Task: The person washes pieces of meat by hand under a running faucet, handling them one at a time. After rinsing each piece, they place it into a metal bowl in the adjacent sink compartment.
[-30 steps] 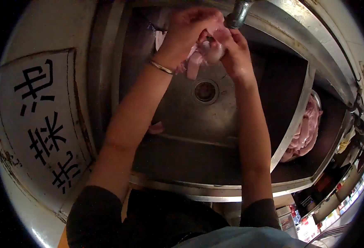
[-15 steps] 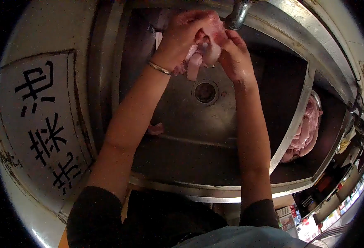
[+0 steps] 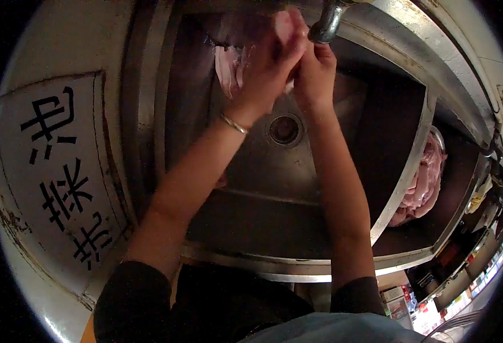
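Observation:
My left hand [image 3: 271,71], with a bracelet on its wrist, is closed around a piece of raw meat [image 3: 285,27] just left of the faucet [image 3: 327,26]. Pressed up against it, my right hand [image 3: 317,71] has its fingers curled in on the same meat; most of the piece is hidden between the two hands. Pale strips of raw meat [image 3: 227,66] lie in the sink [image 3: 268,177] to the left of my hands. A small meat scrap [image 3: 221,182] shows beside my left forearm.
The drain [image 3: 284,129] sits below my hands. Past a metal divider [image 3: 406,166], the right basin holds a heap of raw meat [image 3: 422,186] in a bowl. A sign with large black characters [image 3: 57,166] is on the left.
Both hands have come closer together, and the meat that hung below them is now gathered up between them. The strips at the left of the sink show more fully.

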{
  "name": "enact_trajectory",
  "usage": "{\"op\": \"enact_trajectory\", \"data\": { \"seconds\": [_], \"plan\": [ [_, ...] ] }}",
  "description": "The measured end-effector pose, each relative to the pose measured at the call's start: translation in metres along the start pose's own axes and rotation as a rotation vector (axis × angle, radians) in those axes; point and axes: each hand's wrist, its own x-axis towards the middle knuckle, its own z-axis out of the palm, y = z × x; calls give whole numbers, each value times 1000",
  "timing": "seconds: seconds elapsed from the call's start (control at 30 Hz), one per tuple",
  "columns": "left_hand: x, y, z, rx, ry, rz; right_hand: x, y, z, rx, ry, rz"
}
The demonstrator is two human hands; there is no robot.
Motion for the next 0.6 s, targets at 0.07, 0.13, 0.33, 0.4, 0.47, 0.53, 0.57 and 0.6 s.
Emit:
{"op": "enact_trajectory", "data": {
  "seconds": [0.07, 0.13, 0.33, 0.4, 0.47, 0.53, 0.57, 0.6],
  "plan": [
    [-10, -3, 4, -105, -69, -209, -1, 1, 6, -65, 32, -114],
    [-13, -5, 3, -11, -73, -150, 0, 0, 11, -68, 37, -188],
    [-15, -31, -7, 371, -100, 97, -1, -18, 18, -286, -133, -213],
    [-14, -27, -6, 454, -130, 46, 6, -11, 14, -405, -141, -241],
    [-15, -22, -3, 147, -82, -25, 17, -7, 17, -578, -168, -727],
    [-16, -39, -10, 172, -126, -60, 14, -9, 18, -580, -195, -623],
    [-17, -45, -11, 196, -171, -97, 12, -14, 20, -582, -220, -516],
    [-16, -38, -10, 194, -172, -96, 12, -24, 24, -584, -219, -518]
  ]
}}
